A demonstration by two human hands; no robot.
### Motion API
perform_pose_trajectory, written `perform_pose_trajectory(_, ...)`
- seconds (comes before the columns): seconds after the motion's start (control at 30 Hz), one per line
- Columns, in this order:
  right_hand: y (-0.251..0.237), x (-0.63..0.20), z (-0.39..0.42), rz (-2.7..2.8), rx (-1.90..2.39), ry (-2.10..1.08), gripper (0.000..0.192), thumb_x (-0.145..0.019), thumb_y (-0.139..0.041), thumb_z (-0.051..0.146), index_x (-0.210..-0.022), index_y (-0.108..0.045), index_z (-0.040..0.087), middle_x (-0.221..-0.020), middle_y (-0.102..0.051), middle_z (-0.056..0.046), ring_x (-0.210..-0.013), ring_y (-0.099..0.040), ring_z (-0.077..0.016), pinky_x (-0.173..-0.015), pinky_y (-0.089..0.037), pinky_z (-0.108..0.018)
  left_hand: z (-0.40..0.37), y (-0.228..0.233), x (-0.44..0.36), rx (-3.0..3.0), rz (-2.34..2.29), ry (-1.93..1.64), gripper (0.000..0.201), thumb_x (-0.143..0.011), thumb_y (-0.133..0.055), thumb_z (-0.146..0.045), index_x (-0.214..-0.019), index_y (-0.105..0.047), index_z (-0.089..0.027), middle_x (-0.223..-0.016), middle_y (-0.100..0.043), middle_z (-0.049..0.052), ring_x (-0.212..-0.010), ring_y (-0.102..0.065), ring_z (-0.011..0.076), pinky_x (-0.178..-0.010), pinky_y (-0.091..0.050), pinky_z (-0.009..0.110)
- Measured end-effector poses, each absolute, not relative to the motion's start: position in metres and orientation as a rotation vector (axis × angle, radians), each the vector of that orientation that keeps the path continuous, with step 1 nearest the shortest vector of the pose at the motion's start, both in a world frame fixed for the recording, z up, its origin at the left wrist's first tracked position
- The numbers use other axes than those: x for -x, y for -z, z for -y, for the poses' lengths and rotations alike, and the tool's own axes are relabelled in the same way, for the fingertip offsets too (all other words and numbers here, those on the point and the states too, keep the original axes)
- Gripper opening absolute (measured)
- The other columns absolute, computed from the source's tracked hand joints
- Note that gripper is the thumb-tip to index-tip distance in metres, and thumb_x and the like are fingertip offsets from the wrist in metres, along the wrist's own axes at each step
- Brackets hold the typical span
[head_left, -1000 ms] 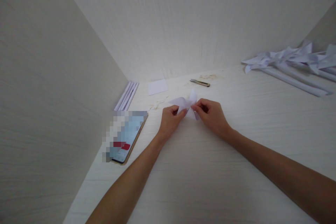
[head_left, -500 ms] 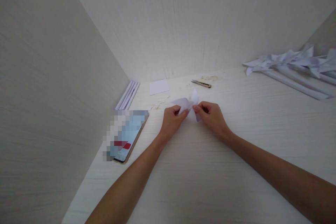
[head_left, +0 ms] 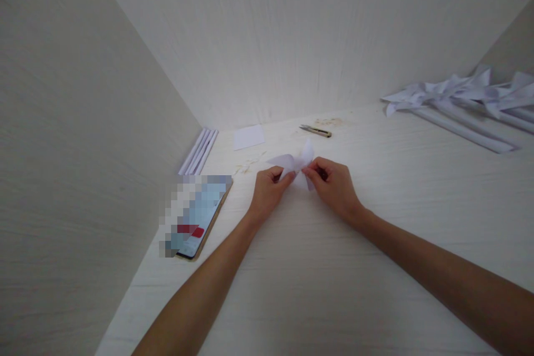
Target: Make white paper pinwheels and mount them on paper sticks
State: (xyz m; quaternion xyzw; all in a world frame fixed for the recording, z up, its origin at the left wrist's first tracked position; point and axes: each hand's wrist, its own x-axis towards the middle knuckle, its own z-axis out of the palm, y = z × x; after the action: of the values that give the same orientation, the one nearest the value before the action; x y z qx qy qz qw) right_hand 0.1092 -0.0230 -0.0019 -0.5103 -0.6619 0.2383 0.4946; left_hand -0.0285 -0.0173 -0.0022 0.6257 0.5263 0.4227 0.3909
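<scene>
Between my two hands is a white paper pinwheel, its curled blades standing out to the left, top and lower right. My left hand pinches its left side, thumb across the paper near the centre. Thumb and forefinger of my right hand are closed together at the pinwheel's middle, on its right. Whether a small fastener sits under those fingertips is hidden. Beyond the hands, thread snips lie on the white surface, and a square sheet of white paper lies to their left.
Several rolled paper sticks rest by the left wall. Nearer me is a phone with its screen lit, partly blurred out. Several paper pinwheels on sticks are heaped at the far right. Small brownish scraps are scattered near the back wall.
The whole view has shifted slightly, so everything sits a little further left. My right fingertips have shifted slightly at the pinwheel's centre; both hands keep their hold.
</scene>
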Motion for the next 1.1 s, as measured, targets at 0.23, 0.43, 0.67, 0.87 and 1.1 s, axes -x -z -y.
perform_pose_trajectory(0.23,0.004,-0.107,0.021,1.493,1.359,-0.700,0.026,-0.069,-0.045,0.030,-0.047,-0.046,0.017,-0.044,-0.044,0.001,-0.045,-0.039,-0.0104,-0.046,-0.028,-0.024,0.016,0.005,0.029,-1.598,-1.334,-1.087,0.025,-0.067,-0.053,-0.035,-0.051,-0.050,-0.015,-0.049,-0.037,-0.005,-0.050,-0.034,0.0077,-0.048,-0.029,0.022)
perform_pose_trajectory(0.43,0.005,-0.107,0.020,1.440,1.366,-0.809,0.025,-0.068,-0.047,0.031,-0.047,-0.049,0.016,-0.044,-0.045,0.001,-0.045,-0.039,-0.0103,-0.045,-0.029,-0.024,0.016,0.006,0.029,-1.613,-1.329,-1.081,0.025,-0.067,-0.053,-0.035,-0.052,-0.051,-0.015,-0.049,-0.038,-0.005,-0.050,-0.035,0.0078,-0.049,-0.030,0.022)
perform_pose_trajectory(0.67,0.004,-0.106,0.022,1.480,1.358,-0.723,0.024,-0.069,-0.047,0.027,-0.047,-0.046,0.017,-0.044,-0.043,0.002,-0.044,-0.038,-0.0101,-0.046,-0.028,-0.024,0.016,0.005,0.028,-1.635,-1.342,-1.073,0.026,-0.067,-0.053,-0.034,-0.050,-0.047,-0.015,-0.049,-0.036,-0.005,-0.050,-0.033,0.0074,-0.046,-0.026,0.021)
perform_pose_trajectory(0.87,0.000,-0.103,0.031,1.577,1.315,-0.480,0.020,-0.071,-0.048,0.024,-0.052,-0.047,0.018,-0.050,-0.049,0.001,-0.048,-0.041,-0.0109,-0.049,-0.031,-0.024,0.017,0.001,0.027,-1.608,-1.358,-1.102,0.026,-0.065,-0.053,-0.032,-0.048,-0.043,-0.016,-0.048,-0.034,-0.006,-0.048,-0.029,0.0066,-0.044,-0.023,0.021)
perform_pose_trajectory(1.1,0.003,-0.101,0.031,1.642,1.333,-0.423,0.021,-0.073,-0.046,0.023,-0.052,-0.047,0.018,-0.050,-0.050,0.000,-0.047,-0.042,-0.0109,-0.050,-0.030,-0.025,0.018,0.000,0.026,-1.606,-1.385,-1.152,0.023,-0.066,-0.053,-0.030,-0.049,-0.046,-0.016,-0.049,-0.036,-0.006,-0.048,-0.029,0.0069,-0.045,-0.024,0.021)
